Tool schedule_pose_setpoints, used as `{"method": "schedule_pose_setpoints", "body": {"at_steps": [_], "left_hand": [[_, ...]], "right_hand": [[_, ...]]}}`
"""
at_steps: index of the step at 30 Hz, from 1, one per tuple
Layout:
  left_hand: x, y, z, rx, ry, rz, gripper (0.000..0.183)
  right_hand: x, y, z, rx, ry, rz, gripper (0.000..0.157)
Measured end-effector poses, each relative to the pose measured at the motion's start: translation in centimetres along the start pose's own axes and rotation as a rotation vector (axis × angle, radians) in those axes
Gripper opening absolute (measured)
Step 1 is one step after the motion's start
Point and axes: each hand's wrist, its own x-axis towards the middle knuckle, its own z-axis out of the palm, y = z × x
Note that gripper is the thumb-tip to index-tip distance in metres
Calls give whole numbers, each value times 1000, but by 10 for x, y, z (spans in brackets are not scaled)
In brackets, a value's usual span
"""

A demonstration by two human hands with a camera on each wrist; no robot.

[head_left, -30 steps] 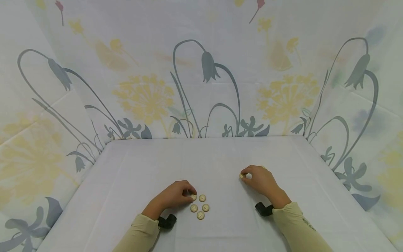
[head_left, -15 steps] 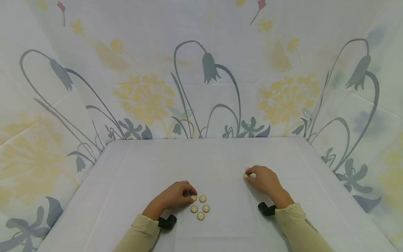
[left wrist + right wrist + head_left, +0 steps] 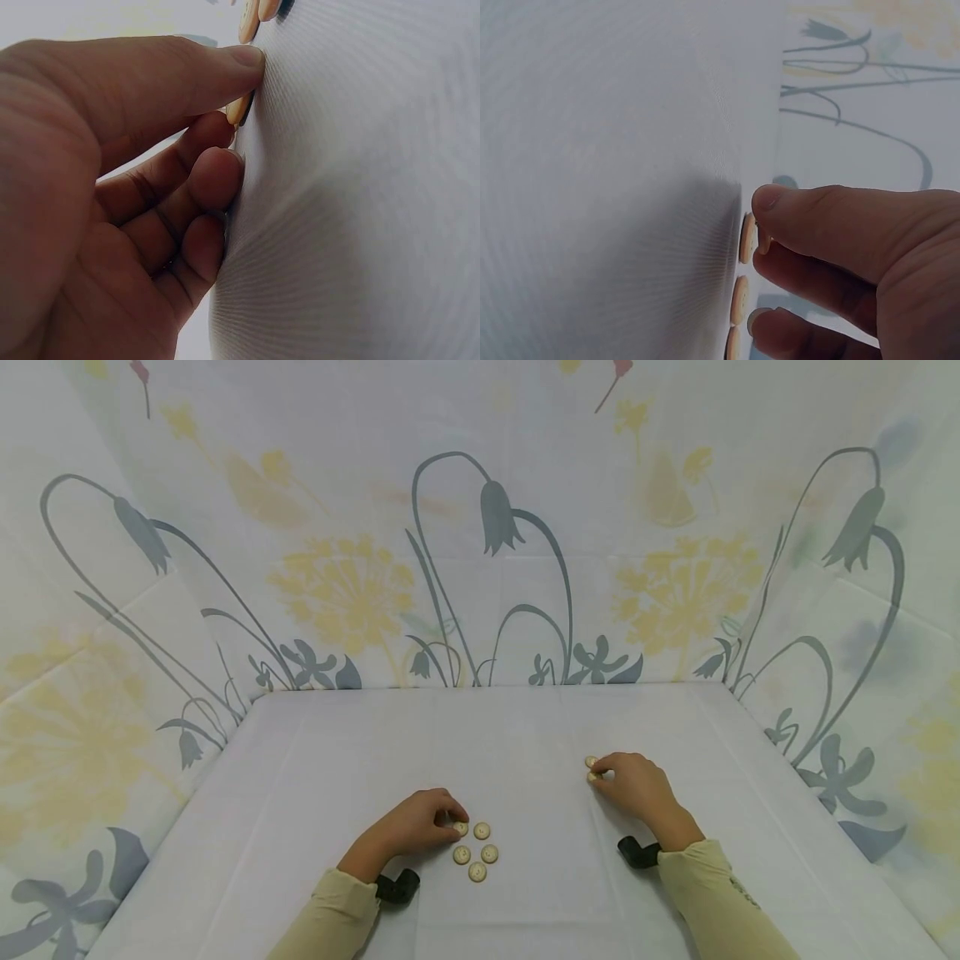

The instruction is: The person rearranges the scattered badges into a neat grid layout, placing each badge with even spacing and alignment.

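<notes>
Near the middle of the table, my left hand [image 3: 416, 822] pinches a round cream button [image 3: 461, 829] at its fingertips. In the left wrist view this button [image 3: 238, 109] shows its edge between thumb and fingers, right at the cloth. It belongs to a small ring of several alike, among them a front button [image 3: 477, 871] and a right one [image 3: 489, 853]. Farther right and back, my right hand [image 3: 637, 789] pinches another button [image 3: 764, 238] between thumb and forefinger. Beside it a flat button [image 3: 748, 238] and a second one [image 3: 739, 300] lie in a row, largely hidden by the hand from the head.
A white cloth [image 3: 337, 735] covers the table. Flower-printed curtains [image 3: 480, 602] rise at the back and both sides. Black wrist mounts [image 3: 639, 852] hang by each sleeve, low over the cloth.
My right hand has shifted a little to the right with its button, and a button behind its fingertips has come into view. My left hand stays in place.
</notes>
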Motion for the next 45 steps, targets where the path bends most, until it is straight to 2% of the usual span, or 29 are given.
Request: {"method": "schedule_pose_setpoints", "body": {"at_steps": [3,18,30,45], "left_hand": [[0,0,1,-7,3,13,16],[0,0,0,-16,-8,-15,18],[0,0,-1,-35,-10,-11,17],[0,-2,-1,-15,-6,-15,17]], "right_hand": [[0,2,0,-3,-11,11,17],[-1,4,-1,-17,-30,37,14],[1,8,2,1,-68,69,18],[1,1,-1,34,-77,79,25]]}}
